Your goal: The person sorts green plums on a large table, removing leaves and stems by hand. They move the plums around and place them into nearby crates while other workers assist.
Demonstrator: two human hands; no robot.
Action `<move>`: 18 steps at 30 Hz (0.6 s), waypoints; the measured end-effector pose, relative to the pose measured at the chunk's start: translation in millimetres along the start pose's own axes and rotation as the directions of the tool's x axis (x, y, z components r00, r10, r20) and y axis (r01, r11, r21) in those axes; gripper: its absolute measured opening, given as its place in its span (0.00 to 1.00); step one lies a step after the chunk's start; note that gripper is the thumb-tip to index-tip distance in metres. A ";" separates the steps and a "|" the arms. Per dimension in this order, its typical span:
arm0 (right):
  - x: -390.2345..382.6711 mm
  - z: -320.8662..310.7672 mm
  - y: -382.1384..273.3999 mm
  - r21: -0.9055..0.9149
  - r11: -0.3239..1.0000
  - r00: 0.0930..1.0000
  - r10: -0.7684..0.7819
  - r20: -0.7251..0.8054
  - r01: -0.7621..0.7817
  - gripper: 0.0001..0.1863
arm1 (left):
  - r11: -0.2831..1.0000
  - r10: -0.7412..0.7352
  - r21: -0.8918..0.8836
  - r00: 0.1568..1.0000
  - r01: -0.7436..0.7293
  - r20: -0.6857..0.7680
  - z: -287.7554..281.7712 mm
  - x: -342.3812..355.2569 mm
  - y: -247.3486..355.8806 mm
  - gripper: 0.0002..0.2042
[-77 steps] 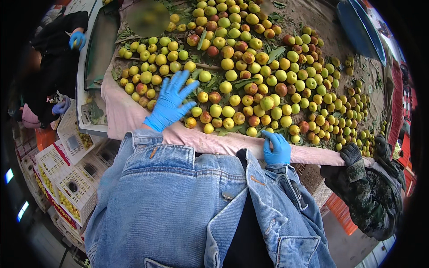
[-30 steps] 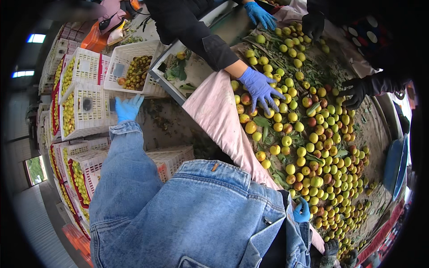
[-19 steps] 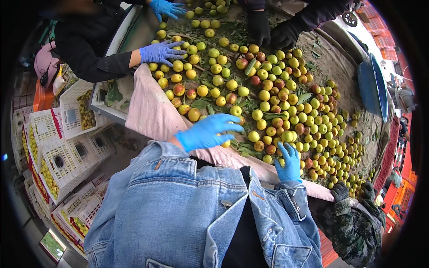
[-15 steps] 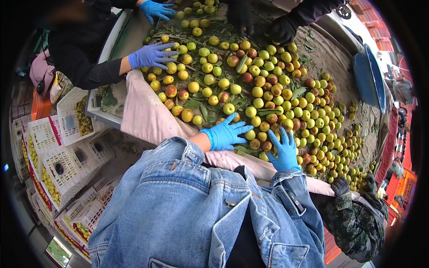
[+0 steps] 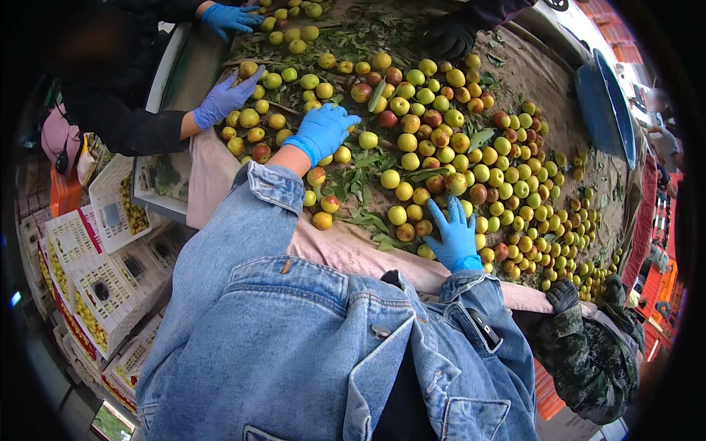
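Small round fruits (image 5: 446,154), yellow-green with reddish-brown blushes, lie spread over a sloping cloth-covered sorting table (image 5: 382,66) among green leaves. My left hand (image 5: 321,132), in a blue glove, reaches out over the fruits on the left side. Its fingers are stretched and lie palm down, partly hiding the fruits beneath. My right hand (image 5: 454,237), also blue-gloved, rests near the table's front edge with its fingers spread, touching the near fruits. Neither hand grips a fruit that I can see. Between my hands lies a patch of loose leaves (image 5: 360,169) with few fruits.
At the left, a co-worker's purple-gloved hand (image 5: 226,95) is at a fruit; another blue-gloved hand (image 5: 232,18) lies beyond. Across the table is a black-gloved hand (image 5: 448,37). A camouflage sleeve (image 5: 588,360) is at the right. White crates (image 5: 103,272) stand left, a blue tub (image 5: 604,110) far right.
My left hand has moved left and farther out over the fruits, and the near middle has fewer fruits. My right hand shifts slightly. The purple-gloved hand now curls at a fruit.
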State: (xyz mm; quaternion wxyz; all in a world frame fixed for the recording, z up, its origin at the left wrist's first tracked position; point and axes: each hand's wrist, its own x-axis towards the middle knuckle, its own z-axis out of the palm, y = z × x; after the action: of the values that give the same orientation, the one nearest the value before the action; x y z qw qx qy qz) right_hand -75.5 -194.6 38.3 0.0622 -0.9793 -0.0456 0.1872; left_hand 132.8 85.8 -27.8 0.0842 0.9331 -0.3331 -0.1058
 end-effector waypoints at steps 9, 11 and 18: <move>-0.8 2.1 0.7 -0.030 1.000 1.000 -0.006 0.024 0.006 0.40 | 0.280 -0.388 -0.931 0.915 0.236 0.115 -18.2 -111.8 -2.2 0.17; -3.2 2.5 2.1 -0.026 1.000 0.999 0.013 0.035 -0.012 0.41 | -0.202 -0.406 -0.934 0.843 0.294 0.353 -50.9 -172.8 -16.6 0.15; -10.3 7.3 8.0 -0.019 1.000 1.000 -0.013 -0.028 0.012 0.42 | -0.176 -0.978 -0.803 0.005 -0.569 0.211 -58.7 -424.2 -179.0 0.39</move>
State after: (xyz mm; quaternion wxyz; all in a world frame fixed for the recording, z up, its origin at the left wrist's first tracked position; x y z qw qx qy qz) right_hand -87.3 -202.9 34.1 0.0548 -0.9821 -0.0527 0.1726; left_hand -64.8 499.0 48.0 0.7910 0.3802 0.3979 0.2673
